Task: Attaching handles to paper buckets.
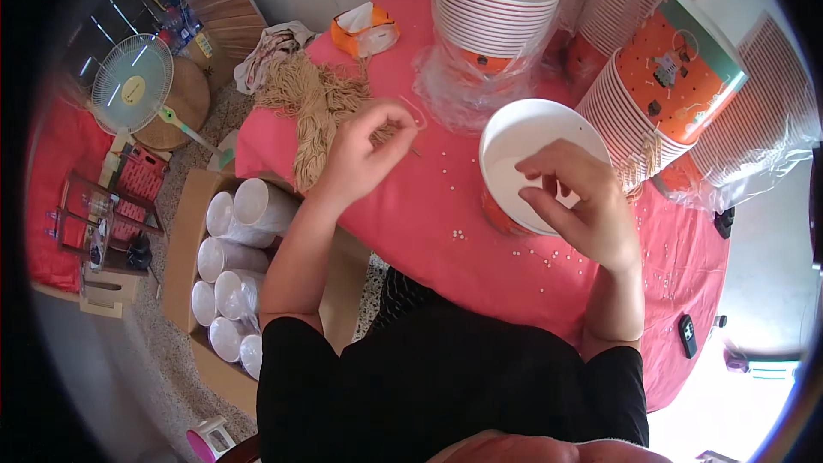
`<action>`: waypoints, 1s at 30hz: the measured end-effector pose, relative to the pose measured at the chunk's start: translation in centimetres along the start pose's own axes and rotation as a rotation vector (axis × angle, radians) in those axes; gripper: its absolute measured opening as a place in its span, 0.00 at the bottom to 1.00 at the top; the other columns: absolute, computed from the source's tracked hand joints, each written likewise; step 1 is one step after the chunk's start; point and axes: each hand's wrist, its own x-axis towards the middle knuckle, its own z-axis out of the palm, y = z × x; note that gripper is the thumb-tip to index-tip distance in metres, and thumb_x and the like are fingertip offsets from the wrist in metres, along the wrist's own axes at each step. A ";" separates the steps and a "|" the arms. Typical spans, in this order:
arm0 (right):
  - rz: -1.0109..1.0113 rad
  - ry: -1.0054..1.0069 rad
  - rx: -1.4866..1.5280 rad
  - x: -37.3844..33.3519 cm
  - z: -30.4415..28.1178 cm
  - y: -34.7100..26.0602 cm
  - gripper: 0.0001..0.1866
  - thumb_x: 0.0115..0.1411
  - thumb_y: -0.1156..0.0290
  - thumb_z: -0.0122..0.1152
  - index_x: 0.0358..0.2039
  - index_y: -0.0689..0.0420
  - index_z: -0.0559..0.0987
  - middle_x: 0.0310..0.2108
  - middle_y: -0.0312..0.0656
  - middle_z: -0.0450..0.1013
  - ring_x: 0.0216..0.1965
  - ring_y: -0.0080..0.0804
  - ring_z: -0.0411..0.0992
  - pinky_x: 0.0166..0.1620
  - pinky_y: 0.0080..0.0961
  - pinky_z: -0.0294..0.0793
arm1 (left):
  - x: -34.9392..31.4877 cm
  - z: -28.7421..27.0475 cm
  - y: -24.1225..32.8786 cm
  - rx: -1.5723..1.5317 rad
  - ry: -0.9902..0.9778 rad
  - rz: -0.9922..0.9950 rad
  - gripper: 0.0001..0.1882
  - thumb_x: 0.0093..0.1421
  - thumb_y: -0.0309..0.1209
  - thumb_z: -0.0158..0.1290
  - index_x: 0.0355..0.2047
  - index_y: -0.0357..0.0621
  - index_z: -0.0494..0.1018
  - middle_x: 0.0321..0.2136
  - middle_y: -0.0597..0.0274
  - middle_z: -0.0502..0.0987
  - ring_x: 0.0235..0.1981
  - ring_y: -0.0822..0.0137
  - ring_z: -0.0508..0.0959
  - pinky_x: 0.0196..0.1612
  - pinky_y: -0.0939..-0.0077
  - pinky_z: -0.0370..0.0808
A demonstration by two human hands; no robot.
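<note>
My left hand (370, 144) is raised over the table's left part, thumb and forefinger pinched on a thin pale cord (413, 105) that curves above the fingertips. Just beyond and left of it lies a heap of tan cords (315, 103), some hanging over the table edge. Over the mouth of a single paper bucket (507, 141), white inside and orange outside, hovers my right hand (585, 197). Its fingers are bent, with a gap between thumb and forefinger, and I see nothing held there. The hand hides part of the bucket's inside.
Nested white buckets (497, 0) stand in plastic wrap at the back. On the right leans an orange-and-green bucket stack (677, 77) with cord handles. Small white bits (457, 235) dot the pink-covered table (446, 270). A carton (193, 249) of wrapped cups sits at floor level left.
</note>
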 end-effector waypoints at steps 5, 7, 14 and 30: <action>0.072 0.144 0.142 0.0 2.1 -1.1 0.25 0.48 0.82 0.69 0.49 0.60 0.76 0.46 0.43 0.73 0.26 0.20 0.68 0.27 0.15 0.65 | -0.8 2.2 5.5 -0.124 -0.059 0.140 0.04 0.54 0.21 0.58 0.29 0.37 0.73 0.29 0.59 0.77 0.33 0.64 0.77 0.38 0.74 0.72; 0.021 0.097 0.158 -0.1 2.6 -0.7 0.27 0.48 0.81 0.70 0.51 0.60 0.75 0.49 0.44 0.71 0.27 0.20 0.69 0.26 0.16 0.66 | -1.3 3.1 6.3 -0.162 -0.048 0.148 0.05 0.54 0.21 0.59 0.30 0.37 0.73 0.29 0.59 0.76 0.33 0.65 0.77 0.37 0.73 0.72; 0.121 -0.058 0.234 -0.6 1.7 -0.4 0.07 0.55 0.81 0.65 0.36 0.64 0.81 0.29 0.40 0.77 0.29 0.22 0.73 0.30 0.15 0.70 | -2.7 3.4 7.3 -0.399 -0.003 0.035 0.05 0.57 0.18 0.56 0.33 0.35 0.72 0.32 0.59 0.75 0.33 0.70 0.76 0.38 0.77 0.72; 0.009 -0.179 0.123 -0.6 1.3 -0.7 0.03 0.57 0.76 0.62 0.30 0.62 0.80 0.24 0.44 0.76 0.27 0.36 0.75 0.30 0.28 0.71 | -6.0 5.8 6.8 -0.399 -0.069 -0.071 0.17 0.58 0.24 0.59 0.46 0.34 0.70 0.45 0.54 0.75 0.47 0.66 0.76 0.51 0.71 0.73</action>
